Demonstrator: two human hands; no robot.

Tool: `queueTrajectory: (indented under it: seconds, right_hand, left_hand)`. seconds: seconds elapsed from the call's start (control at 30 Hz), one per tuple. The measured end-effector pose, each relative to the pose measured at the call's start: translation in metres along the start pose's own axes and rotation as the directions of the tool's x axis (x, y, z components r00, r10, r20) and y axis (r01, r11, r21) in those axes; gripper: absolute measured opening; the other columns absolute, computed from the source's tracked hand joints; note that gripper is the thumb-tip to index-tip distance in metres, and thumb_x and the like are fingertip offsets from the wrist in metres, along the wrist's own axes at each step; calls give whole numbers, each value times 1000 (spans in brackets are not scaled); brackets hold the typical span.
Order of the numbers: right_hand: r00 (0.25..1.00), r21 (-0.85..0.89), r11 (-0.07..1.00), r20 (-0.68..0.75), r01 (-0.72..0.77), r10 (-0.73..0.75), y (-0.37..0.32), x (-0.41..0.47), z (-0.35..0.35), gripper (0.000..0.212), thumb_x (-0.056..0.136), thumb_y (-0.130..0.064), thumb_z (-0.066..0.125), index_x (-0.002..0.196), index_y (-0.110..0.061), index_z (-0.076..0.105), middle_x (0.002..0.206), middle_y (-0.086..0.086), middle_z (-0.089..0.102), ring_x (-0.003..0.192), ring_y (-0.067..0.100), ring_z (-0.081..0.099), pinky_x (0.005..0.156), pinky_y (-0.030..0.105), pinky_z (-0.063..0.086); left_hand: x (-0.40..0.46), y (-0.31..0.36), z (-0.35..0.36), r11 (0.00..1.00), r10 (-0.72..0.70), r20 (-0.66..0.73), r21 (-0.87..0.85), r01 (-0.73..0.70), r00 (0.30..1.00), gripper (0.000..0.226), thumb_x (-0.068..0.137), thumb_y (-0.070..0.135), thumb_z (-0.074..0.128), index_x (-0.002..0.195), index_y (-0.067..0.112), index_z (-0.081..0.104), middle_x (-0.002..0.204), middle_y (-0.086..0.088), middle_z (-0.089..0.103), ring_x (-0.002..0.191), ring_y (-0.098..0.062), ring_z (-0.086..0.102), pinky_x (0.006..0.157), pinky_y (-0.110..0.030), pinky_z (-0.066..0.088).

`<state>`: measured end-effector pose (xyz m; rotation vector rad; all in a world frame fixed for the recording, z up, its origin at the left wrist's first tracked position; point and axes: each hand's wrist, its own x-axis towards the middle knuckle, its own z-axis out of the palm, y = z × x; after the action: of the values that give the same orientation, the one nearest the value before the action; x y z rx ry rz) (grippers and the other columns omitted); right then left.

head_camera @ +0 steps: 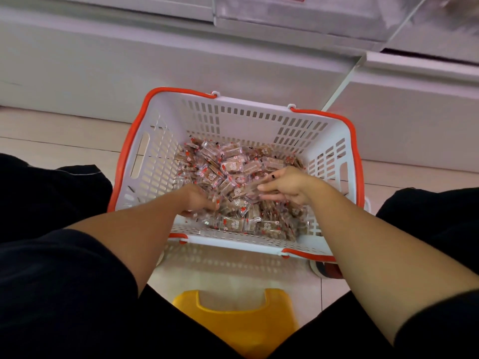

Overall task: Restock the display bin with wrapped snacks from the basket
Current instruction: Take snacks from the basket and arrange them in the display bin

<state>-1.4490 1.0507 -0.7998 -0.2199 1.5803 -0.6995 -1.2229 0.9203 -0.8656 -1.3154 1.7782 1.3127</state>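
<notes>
A white slotted basket point(233, 117) with an orange rim stands on the floor in front of me, its bottom covered with several clear-wrapped brown snacks point(233, 167). Both my hands are down inside it. My left hand point(198, 199) digs into the pile at the near left, fingers curled into the snacks. My right hand point(283, 186) is at the near right, fingers curled round a bunch of wrapped snacks. The display bin point(298, 11) is a clear container at the top of the view, blurred.
White cabinet fronts point(155, 60) rise just behind the basket. I sit on a yellow stool point(233, 322) with dark-clothed legs on both sides. A shoe point(324, 270) shows under the basket's near right corner. Pale floor tiles lie left and right.
</notes>
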Motion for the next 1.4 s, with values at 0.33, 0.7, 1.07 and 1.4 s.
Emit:
queueTrajectory:
  seconds: [0.33, 0.7, 1.07, 1.4]
  right_hand:
    - [990, -100, 995, 136, -20, 33, 15, -9, 21, 18, 92, -15, 68, 106, -3, 65, 90, 11, 75, 68, 15, 69, 50, 20, 53]
    - [960, -148, 949, 73, 279, -271, -5, -26, 26, 51, 88, -1, 69, 137, -5, 53, 109, 14, 70, 74, 19, 71, 53, 25, 53]
    - [947, -148, 936, 46, 320, -317, -4, -26, 20, 30, 87, -5, 72, 115, -9, 63, 110, 22, 70, 70, 23, 69, 44, 20, 48]
    - [965, -108, 968, 163, 227, -208, -8, -29, 15, 34, 85, -5, 74, 117, -14, 69, 92, 6, 76, 62, 13, 68, 47, 18, 50]
  left_hand:
    - [-23, 17, 1, 860, 174, 200, -507, -50, 964, 11, 94, 16, 64, 104, 15, 67, 77, 2, 66, 55, -5, 49, 38, -12, 33]
    - [-46, 57, -8, 531, 460, 294, -847, 6, 838, 24, 91, 10, 57, 114, 16, 56, 107, -15, 70, 93, -28, 69, 83, -43, 56]
    - [-50, 53, -9, 492, 440, 288, -869, 40, 851, 52, 81, 17, 61, 131, 4, 51, 98, -12, 60, 74, -20, 52, 77, -34, 53]
    - [-53, 60, -11, 496, 397, 270, -867, 42, 877, 35, 98, 32, 52, 128, 18, 60, 124, -12, 67, 114, -35, 64, 90, -59, 53]
